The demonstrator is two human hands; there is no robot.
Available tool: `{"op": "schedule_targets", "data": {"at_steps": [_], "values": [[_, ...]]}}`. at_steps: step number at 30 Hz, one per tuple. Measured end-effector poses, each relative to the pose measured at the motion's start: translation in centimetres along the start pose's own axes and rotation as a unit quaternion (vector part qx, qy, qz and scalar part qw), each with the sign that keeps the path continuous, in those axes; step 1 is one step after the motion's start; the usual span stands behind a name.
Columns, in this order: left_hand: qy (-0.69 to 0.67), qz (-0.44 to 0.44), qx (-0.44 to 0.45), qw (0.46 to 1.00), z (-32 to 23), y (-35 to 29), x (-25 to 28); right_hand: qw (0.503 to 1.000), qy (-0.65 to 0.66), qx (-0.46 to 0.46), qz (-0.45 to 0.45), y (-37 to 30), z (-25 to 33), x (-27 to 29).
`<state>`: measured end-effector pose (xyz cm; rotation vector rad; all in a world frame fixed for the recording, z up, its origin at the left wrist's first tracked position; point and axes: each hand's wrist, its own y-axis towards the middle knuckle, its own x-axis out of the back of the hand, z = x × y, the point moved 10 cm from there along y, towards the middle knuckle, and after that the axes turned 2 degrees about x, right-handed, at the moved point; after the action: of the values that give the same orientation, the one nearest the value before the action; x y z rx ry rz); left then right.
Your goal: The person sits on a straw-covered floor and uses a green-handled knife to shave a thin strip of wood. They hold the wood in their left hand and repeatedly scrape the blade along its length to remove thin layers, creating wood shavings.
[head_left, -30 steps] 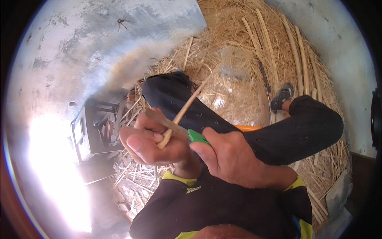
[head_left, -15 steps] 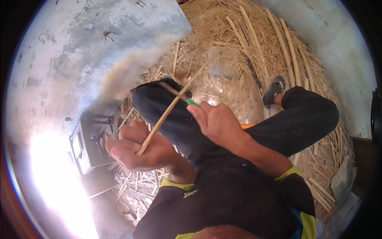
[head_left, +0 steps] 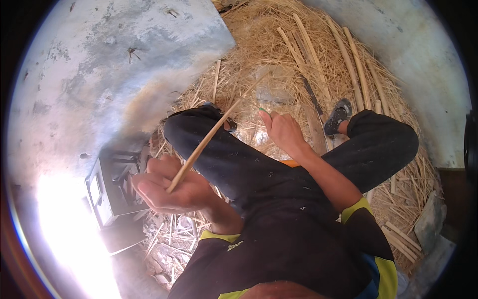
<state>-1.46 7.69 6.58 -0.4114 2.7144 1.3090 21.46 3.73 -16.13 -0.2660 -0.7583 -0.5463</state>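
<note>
My left hand (head_left: 175, 185) is closed around the lower end of a long, thin bamboo strip (head_left: 209, 135). The strip slants up and away to the right, over my left leg, and its far tip tapers against the pale shavings. Out beyond my lap, my right hand (head_left: 286, 130) is wrapped around a green-handled knife (head_left: 262, 109). Only a bit of the green handle shows above my thumb, and I cannot make out the blade against the background. The knife hand sits just right of the strip's far part, apparently apart from it.
Pale shavings (head_left: 259, 35) cover the ground around my crossed legs (head_left: 378, 142). Several long strips (head_left: 343, 55) lie at the far right by a wall (head_left: 408, 55). A dark-sided box (head_left: 117, 194) stands at the left, and a grey stone slab (head_left: 429, 222) at the right. Something orange (head_left: 290, 163) lies by my lap.
My right hand with the knife has moved away from me and slightly right, along the strip toward its far end. My left hand keeps its hold in nearly the same place.
</note>
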Motion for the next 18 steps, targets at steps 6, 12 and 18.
{"op": "schedule_targets", "data": {"at_steps": [6,12,18], "values": [[-0.055,0.066,0.017,0.996,0.0,-0.7,-0.5,0.977,0.184,0.104,-0.017,-4.4,9.4,5.0],[0.085,0.066,-0.098,0.989,-1.3,-1.5,-0.4,0.995,0.034,0.054,-0.076,-3.5,2.8,0.3],[-0.001,0.071,-0.020,0.997,-0.6,-1.1,-0.2,0.990,0.039,0.114,-0.066,-2.3,5.2,1.9]]}}
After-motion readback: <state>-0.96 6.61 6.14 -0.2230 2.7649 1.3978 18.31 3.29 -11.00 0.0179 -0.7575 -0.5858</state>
